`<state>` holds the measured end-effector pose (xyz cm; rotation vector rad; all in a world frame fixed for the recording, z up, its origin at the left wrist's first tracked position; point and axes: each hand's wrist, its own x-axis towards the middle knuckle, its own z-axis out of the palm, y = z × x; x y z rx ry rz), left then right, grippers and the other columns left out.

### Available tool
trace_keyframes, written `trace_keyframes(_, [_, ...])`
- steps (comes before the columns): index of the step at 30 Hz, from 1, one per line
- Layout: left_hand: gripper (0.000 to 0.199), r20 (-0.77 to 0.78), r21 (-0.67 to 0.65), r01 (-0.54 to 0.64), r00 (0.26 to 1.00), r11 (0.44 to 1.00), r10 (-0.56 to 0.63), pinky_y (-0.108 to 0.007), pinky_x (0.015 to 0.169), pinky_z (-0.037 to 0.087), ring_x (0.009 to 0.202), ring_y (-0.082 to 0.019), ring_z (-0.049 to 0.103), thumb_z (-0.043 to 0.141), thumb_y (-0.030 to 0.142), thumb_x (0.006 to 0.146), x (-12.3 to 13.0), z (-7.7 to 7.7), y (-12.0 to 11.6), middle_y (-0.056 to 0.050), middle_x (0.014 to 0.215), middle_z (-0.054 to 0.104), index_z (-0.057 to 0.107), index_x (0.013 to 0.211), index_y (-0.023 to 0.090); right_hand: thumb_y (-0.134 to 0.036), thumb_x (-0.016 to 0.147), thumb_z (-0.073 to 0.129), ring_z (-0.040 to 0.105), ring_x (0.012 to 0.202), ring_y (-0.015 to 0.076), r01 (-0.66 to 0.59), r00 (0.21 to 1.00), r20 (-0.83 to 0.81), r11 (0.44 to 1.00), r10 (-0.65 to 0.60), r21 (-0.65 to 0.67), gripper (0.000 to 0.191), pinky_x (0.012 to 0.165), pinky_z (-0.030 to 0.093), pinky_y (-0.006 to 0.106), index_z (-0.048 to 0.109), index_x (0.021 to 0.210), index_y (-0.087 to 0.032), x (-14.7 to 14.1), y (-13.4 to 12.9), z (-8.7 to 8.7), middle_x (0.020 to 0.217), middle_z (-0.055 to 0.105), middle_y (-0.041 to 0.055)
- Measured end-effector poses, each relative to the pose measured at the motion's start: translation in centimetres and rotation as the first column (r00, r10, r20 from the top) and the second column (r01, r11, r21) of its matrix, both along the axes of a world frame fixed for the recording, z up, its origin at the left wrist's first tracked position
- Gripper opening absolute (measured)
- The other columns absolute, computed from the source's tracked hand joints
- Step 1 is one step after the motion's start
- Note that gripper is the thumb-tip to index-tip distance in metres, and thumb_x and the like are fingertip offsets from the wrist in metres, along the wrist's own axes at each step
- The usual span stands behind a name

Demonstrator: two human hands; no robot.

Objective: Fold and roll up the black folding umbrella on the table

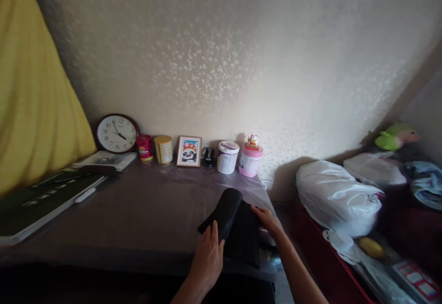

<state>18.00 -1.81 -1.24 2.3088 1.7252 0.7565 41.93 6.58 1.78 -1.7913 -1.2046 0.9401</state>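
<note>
A black cloth-like item (244,237), partly folded or rolled over itself, lies at the table's front right edge. On the rolled part, at its left side, rests my left hand (209,253), with the fingers pressed together against the black material. My right hand (265,219) pinches the item's upper right edge between thumb and fingers. The lower end of the black item reaches the table's front edge. What lies under the roll is hidden.
Along the wall stand a clock (117,133), a red can (145,148), a yellow can (163,150), a framed panda picture (189,151) and two tubs (228,157). A green book (44,198) lies left. White bags (338,196) fill a red container (319,244) at right.
</note>
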Motion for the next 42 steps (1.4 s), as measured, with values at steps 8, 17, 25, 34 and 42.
trace_keyframes(8, [0.054, 0.005, -0.025, 0.000, 1.000, 1.000, 0.000, -0.038, 0.093, 0.043, 0.113, -0.026, 0.052, 0.033, 0.030, 0.088, -0.1, 0.1, 0.2, -0.022, 0.126, 0.050, 0.029, 0.135, 0.002, -0.042, 0.073, 0.060, 0.041, 0.034, 0.0085, 0.091, 0.996, 0.029, 0.994, -0.090, -0.052, 0.033, 0.033, 0.030, 0.019, 0.048, 0.053, -0.019, -0.3, -0.9, 0.0, 0.039, 0.037, -0.0068])
trace_keyframes(17, [0.063, -0.081, -0.126, 0.019, 0.996, 0.992, -0.029, -0.037, 0.098, 0.038, 0.120, -0.027, 0.045, 0.039, 0.030, 0.085, -0.3, 1.7, -0.4, -0.024, 0.133, 0.043, 0.021, 0.138, 0.001, -0.042, 0.069, 0.062, 0.042, 0.041, 0.0078, 0.097, 0.995, -0.012, 0.994, -0.098, -0.046, 0.029, 0.036, 0.035, 0.018, 0.050, 0.057, -0.018, -0.5, -1.5, -0.6, 0.046, 0.040, -0.0068])
trace_keyframes(25, [0.063, -0.162, -0.172, -0.009, 0.987, 0.985, -0.019, -0.036, 0.099, 0.038, 0.121, -0.026, 0.045, 0.041, 0.023, 0.084, -0.1, 3.1, -0.8, -0.023, 0.134, 0.042, 0.019, 0.139, 0.003, -0.051, 0.066, 0.059, 0.045, 0.045, 0.0095, -0.008, 0.991, -0.132, 1.000, 0.005, -0.017, 0.035, 0.040, 0.033, 0.020, 0.057, 0.063, -0.016, -1.5, -2.7, 0.3, 0.050, 0.047, -0.0042])
trace_keyframes(34, [0.060, -0.200, -0.226, -0.010, 0.979, 0.974, -0.036, -0.038, 0.100, 0.036, 0.126, -0.028, 0.039, 0.036, 0.022, 0.086, 0.0, 3.8, -1.2, -0.023, 0.139, 0.037, 0.017, 0.140, 0.004, -0.044, 0.064, 0.062, 0.045, 0.043, 0.0082, 0.055, 0.972, -0.233, 0.989, -0.022, 0.139, 0.029, 0.038, 0.034, 0.019, 0.053, 0.070, -0.018, -4.7, -1.3, 3.5, 0.050, 0.046, -0.0074])
trace_keyframes(42, [0.065, -0.144, -0.240, 0.022, 0.988, 0.971, -0.058, -0.041, 0.099, 0.033, 0.122, -0.028, 0.042, 0.037, 0.018, 0.078, -0.7, 4.5, -1.1, -0.018, 0.137, 0.041, 0.021, 0.140, 0.008, -0.036, 0.069, 0.061, 0.059, 0.054, 0.0143, 0.036, 0.976, -0.217, 0.989, -0.004, 0.140, 0.023, 0.041, 0.047, 0.022, 0.054, 0.080, -0.018, -8.9, 1.9, 4.0, 0.063, 0.061, -0.0013])
